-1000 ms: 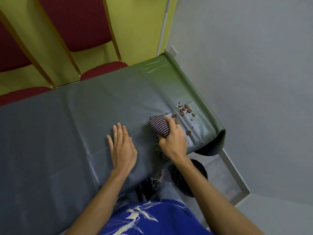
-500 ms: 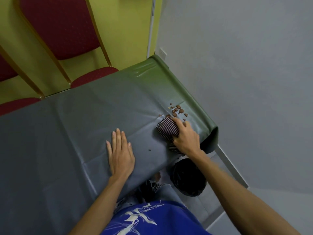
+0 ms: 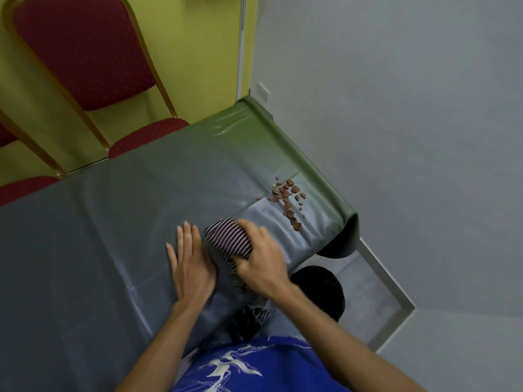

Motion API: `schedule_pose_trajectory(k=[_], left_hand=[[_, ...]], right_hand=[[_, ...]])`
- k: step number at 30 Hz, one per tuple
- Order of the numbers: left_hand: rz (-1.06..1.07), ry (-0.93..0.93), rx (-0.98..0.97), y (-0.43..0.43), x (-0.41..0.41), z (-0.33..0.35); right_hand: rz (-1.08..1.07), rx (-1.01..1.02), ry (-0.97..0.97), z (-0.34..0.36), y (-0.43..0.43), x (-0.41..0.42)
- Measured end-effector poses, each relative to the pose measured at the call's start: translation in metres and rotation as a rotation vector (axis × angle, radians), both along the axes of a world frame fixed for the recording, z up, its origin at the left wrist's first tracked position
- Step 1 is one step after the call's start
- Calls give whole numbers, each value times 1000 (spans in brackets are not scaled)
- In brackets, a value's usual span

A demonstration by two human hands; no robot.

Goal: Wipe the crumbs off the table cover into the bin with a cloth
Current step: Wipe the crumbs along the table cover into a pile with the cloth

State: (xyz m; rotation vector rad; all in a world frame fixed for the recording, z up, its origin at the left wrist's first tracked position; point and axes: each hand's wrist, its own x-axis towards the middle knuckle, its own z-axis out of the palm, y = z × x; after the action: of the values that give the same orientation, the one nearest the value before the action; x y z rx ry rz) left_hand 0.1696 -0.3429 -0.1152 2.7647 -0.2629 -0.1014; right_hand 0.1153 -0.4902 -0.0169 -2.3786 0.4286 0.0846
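A grey-green table cover (image 3: pixel 113 222) lies over the table. Several brown crumbs (image 3: pixel 287 198) are scattered near its far right corner. My right hand (image 3: pixel 261 260) grips a bunched striped cloth (image 3: pixel 227 240) on the cover near the front edge, well short of the crumbs. My left hand (image 3: pixel 189 263) lies flat on the cover, fingers apart, just left of the cloth and touching it. A black bin (image 3: pixel 321 288) stands on the floor below the table's front right edge, partly hidden by my right forearm.
Red padded chairs (image 3: pixel 93 52) with gold frames stand behind the table against a yellow wall. A grey wall runs along the right. The cover hangs over the right corner (image 3: pixel 343 236). My blue shirt fills the bottom middle.
My right hand has pulled the cloth back left from the crumbs to beside my left hand. The crumbs now lie in a longer trail toward the front edge. The camera has shifted.
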Motion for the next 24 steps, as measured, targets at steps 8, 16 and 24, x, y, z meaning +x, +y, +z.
schedule_pose_trajectory(k=[8, 16, 24], left_hand=[[-5, -53, -17, 4, -1, 1], [-3, -54, -6, 3, -2, -1], [-31, -58, 7, 7, -2, -3]], right_hand=[[4, -128, 133, -22, -16, -11], [-334, -30, -41, -12, -41, -17], [77, -176, 133, -20, -16, -28]])
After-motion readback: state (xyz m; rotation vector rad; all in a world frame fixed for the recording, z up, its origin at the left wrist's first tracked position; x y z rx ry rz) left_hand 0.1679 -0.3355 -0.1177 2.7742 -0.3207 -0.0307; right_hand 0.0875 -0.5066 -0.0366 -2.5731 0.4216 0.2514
